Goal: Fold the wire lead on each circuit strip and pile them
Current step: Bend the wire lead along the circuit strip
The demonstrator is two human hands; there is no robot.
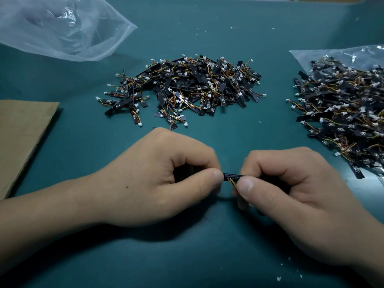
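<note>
A teal work mat (207, 28) carries a heap of circuit strips (182, 88) at 12 o'clock, a second heap (342, 113) on a clear bag (307, 57) at 2 o'clock, a crumpled plastic bag (62, 28) at 10 o'clock and a cardboard sheet (22, 138) at 9 o'clock. Toward 6 o'clock, the left hand (166, 177) and right hand (291, 190) sit close together, each pinching one end of a single black circuit strip (232, 175). Its red and yellow wire lead (233, 182) hangs beside the right thumb.

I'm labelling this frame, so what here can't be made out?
Head view only:
The circuit strip: both ends hidden by the left hand and right hand pinching it.
Its wire lead: mostly behind the right hand; fold state unclear.
Print on the strip: too small.
The right pile of strips: cut off by the frame edge.
</note>
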